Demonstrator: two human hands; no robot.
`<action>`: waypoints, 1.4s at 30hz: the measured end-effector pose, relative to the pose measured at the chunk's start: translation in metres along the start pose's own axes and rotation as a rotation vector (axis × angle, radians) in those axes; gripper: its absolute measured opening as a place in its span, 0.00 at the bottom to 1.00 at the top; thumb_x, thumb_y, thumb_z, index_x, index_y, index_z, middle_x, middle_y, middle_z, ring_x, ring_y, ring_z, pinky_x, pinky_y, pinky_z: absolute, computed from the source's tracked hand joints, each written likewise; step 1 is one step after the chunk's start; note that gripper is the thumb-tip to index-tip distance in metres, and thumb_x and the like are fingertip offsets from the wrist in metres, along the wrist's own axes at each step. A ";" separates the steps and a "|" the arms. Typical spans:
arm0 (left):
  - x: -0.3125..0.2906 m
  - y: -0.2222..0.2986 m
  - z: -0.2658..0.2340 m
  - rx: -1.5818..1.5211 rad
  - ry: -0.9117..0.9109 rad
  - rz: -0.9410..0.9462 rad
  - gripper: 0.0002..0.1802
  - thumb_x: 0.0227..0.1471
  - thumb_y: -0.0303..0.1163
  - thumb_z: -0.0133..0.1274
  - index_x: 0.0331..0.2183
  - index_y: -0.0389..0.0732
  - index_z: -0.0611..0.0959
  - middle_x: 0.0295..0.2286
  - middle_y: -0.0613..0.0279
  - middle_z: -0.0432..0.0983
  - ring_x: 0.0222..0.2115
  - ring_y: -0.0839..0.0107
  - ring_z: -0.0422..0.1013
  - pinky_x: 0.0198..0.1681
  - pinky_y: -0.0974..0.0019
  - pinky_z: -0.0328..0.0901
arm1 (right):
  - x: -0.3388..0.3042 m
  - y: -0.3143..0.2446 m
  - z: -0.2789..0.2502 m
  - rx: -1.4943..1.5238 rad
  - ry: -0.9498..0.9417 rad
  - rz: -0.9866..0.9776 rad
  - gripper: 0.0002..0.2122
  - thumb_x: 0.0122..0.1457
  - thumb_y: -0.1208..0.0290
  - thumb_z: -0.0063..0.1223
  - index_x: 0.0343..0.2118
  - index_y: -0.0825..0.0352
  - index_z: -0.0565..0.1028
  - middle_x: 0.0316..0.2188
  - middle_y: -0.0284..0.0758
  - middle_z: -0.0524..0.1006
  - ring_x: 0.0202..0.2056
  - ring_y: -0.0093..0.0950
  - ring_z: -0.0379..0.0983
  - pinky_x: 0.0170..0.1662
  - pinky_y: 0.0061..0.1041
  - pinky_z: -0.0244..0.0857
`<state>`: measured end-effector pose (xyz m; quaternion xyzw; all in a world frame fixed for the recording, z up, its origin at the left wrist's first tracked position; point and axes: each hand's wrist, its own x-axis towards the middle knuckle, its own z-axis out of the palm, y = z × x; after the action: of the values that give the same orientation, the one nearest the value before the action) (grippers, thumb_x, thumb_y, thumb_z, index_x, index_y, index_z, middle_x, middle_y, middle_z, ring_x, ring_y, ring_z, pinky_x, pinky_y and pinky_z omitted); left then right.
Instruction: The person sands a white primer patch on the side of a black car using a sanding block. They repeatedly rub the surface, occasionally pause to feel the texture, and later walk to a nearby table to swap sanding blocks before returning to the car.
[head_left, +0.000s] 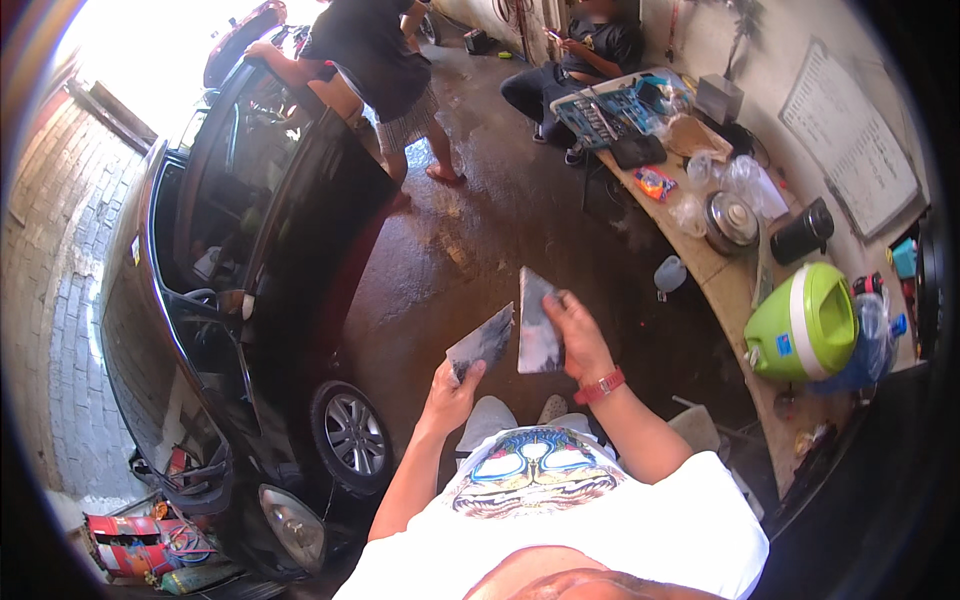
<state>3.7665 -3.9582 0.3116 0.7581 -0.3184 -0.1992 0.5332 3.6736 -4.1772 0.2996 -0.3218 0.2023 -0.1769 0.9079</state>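
In front of my chest, my left hand (457,392) grips a flat, thin grey plate (484,340) with dark smears, thumb on its face. My right hand (578,335) is closed round the edge of a second flat plate (538,325), pale grey with dark patches, held almost upright. A narrow gap separates the two plates. They look like putty spreaders or boards, but the exact kind cannot be made out. A red watch (600,386) is on my right wrist.
A dark car (330,200) stands at left, its front wheel (351,436) near my left arm. A long table (715,270) at right carries a green drink cooler (803,322), a lidded pot (731,221) and an open tool case (615,110). One person (372,60) stands by the car; another (590,60) sits beyond the table.
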 end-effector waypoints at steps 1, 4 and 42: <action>0.011 -0.007 0.003 -0.077 -0.059 -0.052 0.15 0.65 0.39 0.55 0.45 0.38 0.82 0.39 0.67 0.79 0.40 0.76 0.70 0.47 0.68 0.65 | 0.024 -0.006 -0.005 -0.147 0.086 -0.142 0.12 0.65 0.64 0.60 0.44 0.65 0.72 0.36 0.32 0.80 0.36 0.20 0.77 0.41 0.24 0.74; 0.055 -0.019 0.013 -0.157 -0.250 -0.202 0.22 0.67 0.47 0.51 0.48 0.37 0.80 0.42 0.63 0.79 0.42 0.74 0.70 0.48 0.64 0.66 | 0.061 -0.004 -0.014 -0.844 0.087 -0.378 0.15 0.61 0.67 0.65 0.43 0.68 0.71 0.35 0.34 0.79 0.38 0.22 0.75 0.43 0.27 0.71; 0.705 -0.009 0.044 -0.993 0.246 -0.472 0.28 0.63 0.44 0.55 0.59 0.42 0.70 0.46 0.65 0.76 0.46 0.75 0.73 0.51 0.66 0.69 | 0.689 -0.253 -0.003 -0.704 -0.503 0.086 0.24 0.66 0.53 0.57 0.53 0.69 0.70 0.48 0.37 0.77 0.49 0.23 0.72 0.52 0.30 0.67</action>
<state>4.2473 -4.4763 0.3147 0.4847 0.0563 -0.3491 0.8000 4.2132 -4.6749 0.2887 -0.6360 0.0360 0.0248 0.7704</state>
